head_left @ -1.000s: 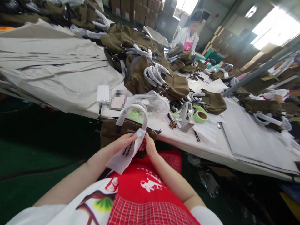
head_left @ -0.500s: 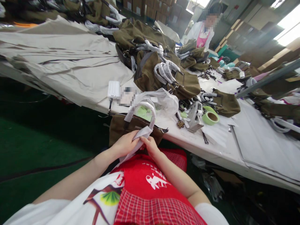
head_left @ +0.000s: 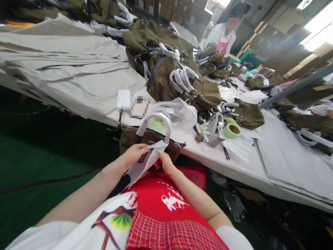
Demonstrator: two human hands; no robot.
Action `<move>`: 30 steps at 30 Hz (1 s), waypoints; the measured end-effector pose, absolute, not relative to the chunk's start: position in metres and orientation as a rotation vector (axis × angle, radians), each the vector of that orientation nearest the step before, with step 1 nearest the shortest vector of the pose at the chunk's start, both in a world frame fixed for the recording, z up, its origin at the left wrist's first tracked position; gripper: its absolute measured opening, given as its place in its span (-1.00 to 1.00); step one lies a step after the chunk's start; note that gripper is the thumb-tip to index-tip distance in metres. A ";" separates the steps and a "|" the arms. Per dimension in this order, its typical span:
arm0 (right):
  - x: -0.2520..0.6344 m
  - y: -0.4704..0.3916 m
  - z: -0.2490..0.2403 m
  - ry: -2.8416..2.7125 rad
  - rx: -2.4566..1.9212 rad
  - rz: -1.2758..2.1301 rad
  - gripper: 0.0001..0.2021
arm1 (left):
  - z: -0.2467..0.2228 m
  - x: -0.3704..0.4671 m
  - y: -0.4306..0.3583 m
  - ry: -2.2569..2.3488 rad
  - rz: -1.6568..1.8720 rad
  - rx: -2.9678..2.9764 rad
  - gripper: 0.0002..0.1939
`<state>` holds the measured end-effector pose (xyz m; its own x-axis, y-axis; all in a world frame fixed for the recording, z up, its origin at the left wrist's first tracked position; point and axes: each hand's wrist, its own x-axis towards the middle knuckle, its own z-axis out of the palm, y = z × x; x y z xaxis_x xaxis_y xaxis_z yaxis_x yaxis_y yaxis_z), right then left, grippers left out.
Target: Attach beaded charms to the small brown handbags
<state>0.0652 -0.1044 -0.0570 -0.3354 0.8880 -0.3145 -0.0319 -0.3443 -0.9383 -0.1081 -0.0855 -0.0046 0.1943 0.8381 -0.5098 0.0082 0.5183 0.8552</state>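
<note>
An olive-brown handbag (head_left: 126, 140) rests against the table's near edge, in front of my body. Its raised handle (head_left: 168, 128) is covered in white wrapping. From the handle's near right end a loose white wrapping strip (head_left: 147, 163) hangs down toward my apron. My left hand (head_left: 135, 154) pinches the upper left edge of this strip between thumb and fingers. On the right side, my right hand (head_left: 165, 163) is closed on the strip close to the handle; its lower fingers are partly hidden.
More olive bags (head_left: 182, 80) with wrapped handles are piled behind. A white power bank (head_left: 124, 99), a clear plastic bag (head_left: 186, 114), a tape dispenser (head_left: 216, 130) and a green tape roll (head_left: 232, 131) lie on the table. A person in a pink apron (head_left: 223, 43) stands at the far side.
The strip has been spread wider and flatter, showing dark marks on it. My left hand has shifted slightly left, away from my right hand, which stays near the handle.
</note>
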 end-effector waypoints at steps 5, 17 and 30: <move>0.068 -0.106 -0.060 -1.361 -1.306 1.685 -0.33 | -0.009 -0.107 -0.085 1.365 0.687 0.977 -0.53; 0.065 -0.104 -0.059 -1.388 -1.446 1.585 -0.40 | -0.002 -0.098 -0.094 1.483 0.677 1.379 -0.77; 0.050 -0.100 -0.054 -1.207 -1.600 1.261 -0.62 | 0.013 -0.095 -0.106 1.569 0.445 1.902 -0.59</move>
<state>0.0500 -0.0999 -0.0541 0.0678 0.9630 -0.2608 0.2187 -0.2694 -0.9379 -0.0950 -0.1058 0.0125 0.2355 0.9633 -0.1289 0.7521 -0.0967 0.6519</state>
